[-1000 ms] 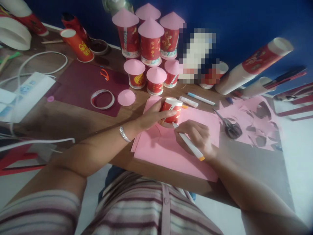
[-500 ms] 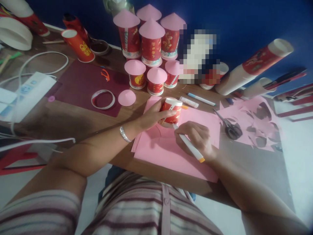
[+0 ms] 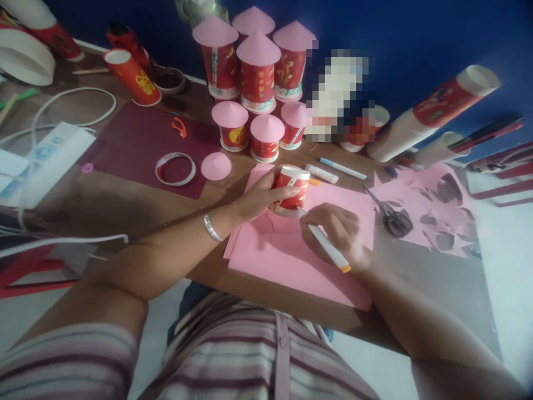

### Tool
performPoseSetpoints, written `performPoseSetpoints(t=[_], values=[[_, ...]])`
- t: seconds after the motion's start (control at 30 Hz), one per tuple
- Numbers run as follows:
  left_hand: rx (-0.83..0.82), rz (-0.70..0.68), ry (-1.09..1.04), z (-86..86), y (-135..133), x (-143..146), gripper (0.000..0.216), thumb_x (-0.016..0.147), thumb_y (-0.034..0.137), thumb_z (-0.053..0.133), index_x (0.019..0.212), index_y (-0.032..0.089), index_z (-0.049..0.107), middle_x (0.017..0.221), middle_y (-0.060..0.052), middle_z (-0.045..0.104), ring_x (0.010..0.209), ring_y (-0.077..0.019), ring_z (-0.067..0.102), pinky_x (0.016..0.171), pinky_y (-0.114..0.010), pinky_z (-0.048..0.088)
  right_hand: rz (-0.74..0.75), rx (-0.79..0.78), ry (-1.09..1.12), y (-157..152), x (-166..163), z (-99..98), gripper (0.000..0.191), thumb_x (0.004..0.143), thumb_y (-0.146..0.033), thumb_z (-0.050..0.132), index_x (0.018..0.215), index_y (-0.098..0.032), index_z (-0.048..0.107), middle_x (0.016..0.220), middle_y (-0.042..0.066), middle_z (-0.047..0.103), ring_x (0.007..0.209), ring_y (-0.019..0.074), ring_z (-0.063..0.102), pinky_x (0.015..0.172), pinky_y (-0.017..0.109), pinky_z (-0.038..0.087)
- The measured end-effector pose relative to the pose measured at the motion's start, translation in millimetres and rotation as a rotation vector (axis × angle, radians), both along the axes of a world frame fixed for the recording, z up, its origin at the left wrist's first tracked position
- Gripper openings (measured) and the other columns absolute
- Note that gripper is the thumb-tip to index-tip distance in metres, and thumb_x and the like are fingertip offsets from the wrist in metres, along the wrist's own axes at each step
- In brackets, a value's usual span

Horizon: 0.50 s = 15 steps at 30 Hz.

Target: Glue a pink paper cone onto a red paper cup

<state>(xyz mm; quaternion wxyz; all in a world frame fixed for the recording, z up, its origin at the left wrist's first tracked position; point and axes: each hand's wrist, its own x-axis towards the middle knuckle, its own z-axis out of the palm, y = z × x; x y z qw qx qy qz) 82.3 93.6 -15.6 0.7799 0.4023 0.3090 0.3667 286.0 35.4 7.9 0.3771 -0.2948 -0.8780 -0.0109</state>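
The red paper cup (image 3: 291, 189) stands, seemingly mouth down, on the far part of a pink paper (image 3: 291, 266) that lies at the near edge of the desk (image 3: 125, 205). The left hand (image 3: 260, 197) has its fingers curled round the cup's wall, likely to pin cup and sheet in place. The right hand (image 3: 333, 230) pinches a pen (image 3: 331, 253), tip against the cup's base rim, beside a drawn arc. Scissors (image 3: 391, 216) lie to the right, pink-capped cups (image 3: 258, 66) along the far edge.
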Motion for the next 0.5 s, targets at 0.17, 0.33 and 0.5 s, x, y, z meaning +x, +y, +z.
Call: performPoseSetpoints(t=[0.17,0.33,0.5], values=[[-0.028,0.004,0.006,3.4,-1.4,0.4,0.057,0.082,0.034,0.084,0.128,0.022,0.053,0.118,-0.007,0.065,0.093,-0.0183,0.072,0.079,-0.041,0.07,-0.014,0.008,0.003,-0.4,-0.3,0.1,0.021,0.092,-0.003,0.062,0.098,-0.022,0.056,0.076,0.0,0.065,0.064,0.0134,0.061,0.058,0.026,0.051],[-0.014,0.017,0.012,2.5,-1.8,0.6,0.054,0.083,0.034,0.082,0.127,0.022,0.055,0.117,-0.006,0.065,0.094,-0.018,0.071,0.08,-0.041,0.07,-0.019,-0.008,-0.017,-1.6,1.0,-0.9,0.02,0.091,-0.004,0.063,0.098,-0.022,0.056,0.076,0.0,0.065,0.064,0.0138,0.063,0.058,0.026,0.051],[-0.004,0.035,0.02,1.9,-1.9,1.8,0.051,0.083,0.034,0.082,0.126,0.022,0.057,0.12,-0.007,0.064,0.1,-0.0184,0.069,0.08,-0.039,0.07,-0.018,-0.015,-0.025,-2.8,0.8,0.3,0.02,0.09,-0.004,0.063,0.097,-0.022,0.057,0.076,-0.001,0.066,0.063,0.0137,0.063,0.059,0.026,0.052]])
